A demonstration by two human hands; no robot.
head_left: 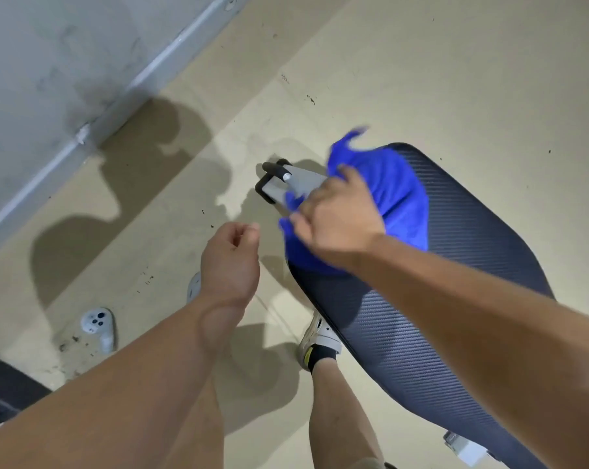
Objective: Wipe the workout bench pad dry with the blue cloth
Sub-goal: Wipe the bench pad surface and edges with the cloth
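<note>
The workout bench pad (455,265) is dark with a woven pattern and runs from the middle of the view to the lower right. A blue cloth (394,187) lies bunched over its far left end, one corner blurred in the air. My right hand (337,218) presses on the cloth's near edge and grips it. Left of the pad, my left hand (230,255) hangs over the floor with its fingers curled shut and nothing in them.
The bench's grey foot with black caps (279,181) sticks out beyond the pad's far end. A white shoe (98,328) lies on the beige floor at left, and my own foot in a white shoe (316,336) stands beside the pad. A grey wall (49,62) runs along the upper left.
</note>
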